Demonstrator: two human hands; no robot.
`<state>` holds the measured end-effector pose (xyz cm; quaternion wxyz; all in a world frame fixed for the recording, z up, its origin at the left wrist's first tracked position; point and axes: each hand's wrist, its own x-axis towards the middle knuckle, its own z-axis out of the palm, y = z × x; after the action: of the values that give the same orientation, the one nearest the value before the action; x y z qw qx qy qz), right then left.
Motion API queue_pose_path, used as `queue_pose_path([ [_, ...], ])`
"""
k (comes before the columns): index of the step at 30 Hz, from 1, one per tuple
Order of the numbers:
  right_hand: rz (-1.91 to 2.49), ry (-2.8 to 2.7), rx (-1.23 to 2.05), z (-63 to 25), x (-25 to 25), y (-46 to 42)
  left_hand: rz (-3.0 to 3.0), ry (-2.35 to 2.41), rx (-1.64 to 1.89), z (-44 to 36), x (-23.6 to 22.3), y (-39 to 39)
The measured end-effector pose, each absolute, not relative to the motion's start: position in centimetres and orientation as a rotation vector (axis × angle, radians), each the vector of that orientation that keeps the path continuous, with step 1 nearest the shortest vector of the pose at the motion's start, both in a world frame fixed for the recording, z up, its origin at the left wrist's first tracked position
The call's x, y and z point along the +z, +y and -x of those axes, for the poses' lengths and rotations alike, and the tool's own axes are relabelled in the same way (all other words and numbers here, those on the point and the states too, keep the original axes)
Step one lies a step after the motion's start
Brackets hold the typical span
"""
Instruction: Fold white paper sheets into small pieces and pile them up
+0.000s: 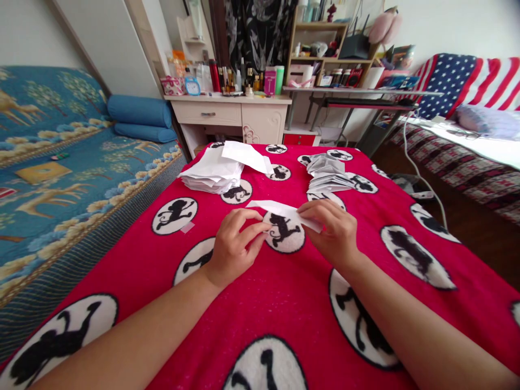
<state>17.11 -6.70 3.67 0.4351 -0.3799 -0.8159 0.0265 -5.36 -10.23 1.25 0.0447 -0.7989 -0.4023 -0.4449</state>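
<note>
1. Presently, the fingers of the right hand (336, 228) grip the white paper (280, 208) at its four o'clock end, over the red cloth (260, 303).
2. At its eight o'clock is the left hand (233, 249), fingers nearly together; what they pinch, I cannot tell.
3. At ten o'clock lies a sheet stack (213, 176), at two o'clock a folded pile (330, 176).
4. Too strong pressing may crease the thin paper; a careless touch could slide the overhanging top sheet (246, 156).

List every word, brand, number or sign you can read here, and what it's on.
No text is readable.
Blue clock: dial markings too small.
Magenta box: markings too small.
Red bottle: any label too small.
Held white paper: no writing visible.
</note>
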Motion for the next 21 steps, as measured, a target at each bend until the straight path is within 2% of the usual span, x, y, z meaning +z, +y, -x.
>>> queue_pose_path([
  [3, 0.799, -2.242, -0.043, -17.3, 3.0, -6.7, 2.331, -1.265, -1.398, 5.4, 1.5, -10.5],
  [9, 0.729, -2.295, 0.022, -17.3, 1.7, -6.3, 2.566, -1.333, -1.000, 5.1, 1.0, -9.7],
  [21, 0.729, -2.450, 0.224, -17.6, 1.5, -6.1, 2.579, -1.250, -0.941, 6.9, 0.3, -8.6],
])
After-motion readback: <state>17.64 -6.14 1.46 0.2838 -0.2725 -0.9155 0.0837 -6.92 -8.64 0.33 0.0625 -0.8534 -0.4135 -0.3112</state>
